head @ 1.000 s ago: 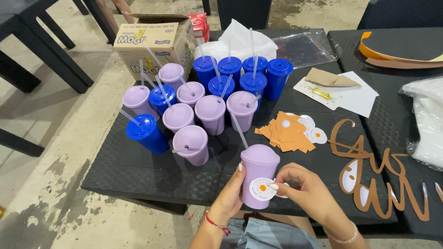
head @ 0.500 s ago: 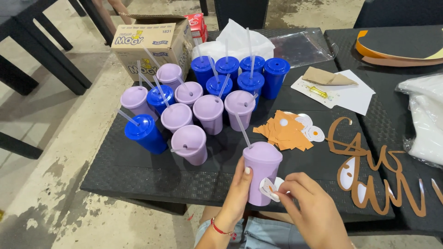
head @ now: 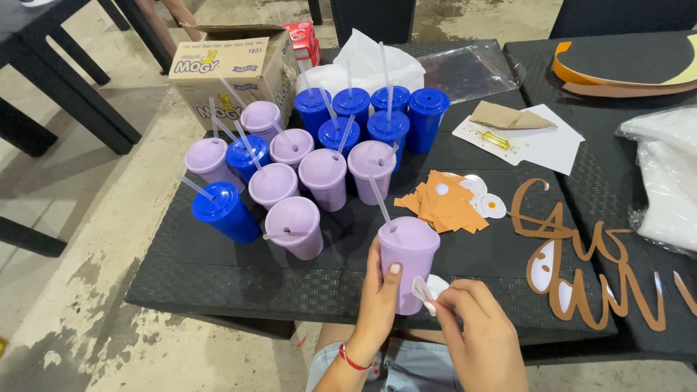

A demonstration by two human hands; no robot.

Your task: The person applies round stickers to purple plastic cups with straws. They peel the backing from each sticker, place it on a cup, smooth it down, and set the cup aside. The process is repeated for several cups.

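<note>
Right fingers [head: 444,303]: pinched together on a small white sticker [head: 427,289], thin and curling, at the cup's side.
Left hand [head: 381,294]: wrapped upright around the lilac cup [head: 408,258], thumb up its wall — firm clasp.
Cup: smooth matte plastic, tapered, lidded, clear straw; stands near the table's front edge.
Table [head: 218,279]: black woven-texture top — bare strip along the front edge, left of the cup.
Behind: cluster of lilac and blue lidded cups [head: 319,156]; orange paper cutouts [head: 443,202] toward the centre.
</note>
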